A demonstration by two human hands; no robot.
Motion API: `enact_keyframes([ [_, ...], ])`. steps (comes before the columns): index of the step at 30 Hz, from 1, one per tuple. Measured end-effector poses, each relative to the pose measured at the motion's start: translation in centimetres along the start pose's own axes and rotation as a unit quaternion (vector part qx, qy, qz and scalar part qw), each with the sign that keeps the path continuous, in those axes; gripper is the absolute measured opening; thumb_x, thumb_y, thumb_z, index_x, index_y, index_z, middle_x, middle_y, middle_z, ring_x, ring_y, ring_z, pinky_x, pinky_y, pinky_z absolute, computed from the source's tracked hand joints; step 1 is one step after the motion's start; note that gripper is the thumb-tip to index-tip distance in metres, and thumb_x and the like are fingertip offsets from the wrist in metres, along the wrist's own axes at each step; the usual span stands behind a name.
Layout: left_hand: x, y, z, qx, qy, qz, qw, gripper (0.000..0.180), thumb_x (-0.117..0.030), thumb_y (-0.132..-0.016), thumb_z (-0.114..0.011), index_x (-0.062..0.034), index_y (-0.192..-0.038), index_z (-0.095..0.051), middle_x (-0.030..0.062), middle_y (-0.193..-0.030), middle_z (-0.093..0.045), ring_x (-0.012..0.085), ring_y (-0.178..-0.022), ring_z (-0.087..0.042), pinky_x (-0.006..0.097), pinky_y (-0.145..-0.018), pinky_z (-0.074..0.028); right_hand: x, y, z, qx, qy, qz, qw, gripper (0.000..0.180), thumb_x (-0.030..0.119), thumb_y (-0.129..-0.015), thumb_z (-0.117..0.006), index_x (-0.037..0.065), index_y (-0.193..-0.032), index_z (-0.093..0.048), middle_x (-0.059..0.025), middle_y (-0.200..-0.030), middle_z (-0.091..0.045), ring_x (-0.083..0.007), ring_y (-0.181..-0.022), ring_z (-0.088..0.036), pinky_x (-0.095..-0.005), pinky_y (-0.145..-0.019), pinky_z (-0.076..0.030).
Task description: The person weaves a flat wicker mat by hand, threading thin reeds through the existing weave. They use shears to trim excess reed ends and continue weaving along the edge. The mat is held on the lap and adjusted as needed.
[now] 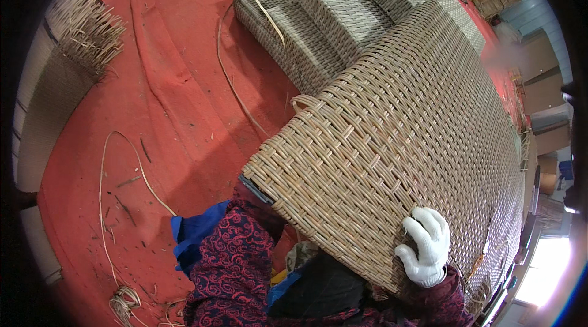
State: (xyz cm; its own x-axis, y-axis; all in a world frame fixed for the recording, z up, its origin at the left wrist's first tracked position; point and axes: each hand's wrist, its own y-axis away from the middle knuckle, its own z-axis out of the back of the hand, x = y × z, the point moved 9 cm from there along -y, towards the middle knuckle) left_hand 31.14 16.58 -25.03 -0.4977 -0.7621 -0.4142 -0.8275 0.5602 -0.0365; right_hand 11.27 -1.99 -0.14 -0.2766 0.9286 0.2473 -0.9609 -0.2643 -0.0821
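A large woven wicker panel in tan cane lies tilted in front of me, its near left corner pointing toward my left arm. My right hand, in a white knitted glove, rests on the weave near its lower edge. Its fingers are apart, slightly bent, and hold nothing visible. My left sleeve, dark with a red swirl pattern, reaches up to the panel's corner. The left hand itself is hidden under or behind the panel. A small loop of cane sticks out from the panel's left edge.
Several woven wicker pieces are piled beyond the panel. At the far left stands a bundle of cut cane ends. A long cane strand and a small coil lie on the red floor covering. Cardboard boxes line the right.
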Motion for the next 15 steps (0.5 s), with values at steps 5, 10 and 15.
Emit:
enact_keyframes([
  [5,-0.1,0.1,-0.3,0.004,0.05,-0.022,0.999,0.04,-0.018,-0.106,-0.056,0.0047,-0.139,-0.056,0.0126,-0.13,-0.067,0.0204,-0.113,-0.067,0.034,-0.098,-0.055,-0.1,-0.2,-0.1,0.007,-0.003,-0.005,1.0,0.058,0.027,-0.062,-0.084,0.007,-0.115,-0.068,-0.0124,-0.12,-0.064,-0.036,-0.111,-0.059,-0.0471,-0.096,-0.046],
  [10,-0.6,0.2,-0.5,0.011,0.085,-0.042,0.995,0.04,-0.018,-0.106,-0.057,0.004,-0.139,-0.055,0.0125,-0.129,-0.067,0.0196,-0.112,-0.068,0.034,-0.096,-0.056,-0.1,-0.3,-0.1,0.008,-0.003,-0.002,1.0,0.058,0.028,-0.061,-0.083,0.007,-0.114,-0.068,-0.0128,-0.119,-0.063,-0.0362,-0.111,-0.059,-0.0473,-0.096,-0.046],
  [15,-1.2,0.4,-1.7,0.024,0.095,-0.067,0.993,0.04,-0.017,-0.106,-0.058,0.0033,-0.14,-0.055,0.0125,-0.129,-0.067,0.0189,-0.11,-0.069,0.033,-0.093,-0.058,-0.2,-0.1,-0.2,0.009,0.0,-0.005,1.0,0.056,0.028,-0.064,-0.083,0.007,-0.114,-0.069,-0.0127,-0.119,-0.063,-0.0364,-0.111,-0.059,-0.0477,-0.097,-0.046],
])
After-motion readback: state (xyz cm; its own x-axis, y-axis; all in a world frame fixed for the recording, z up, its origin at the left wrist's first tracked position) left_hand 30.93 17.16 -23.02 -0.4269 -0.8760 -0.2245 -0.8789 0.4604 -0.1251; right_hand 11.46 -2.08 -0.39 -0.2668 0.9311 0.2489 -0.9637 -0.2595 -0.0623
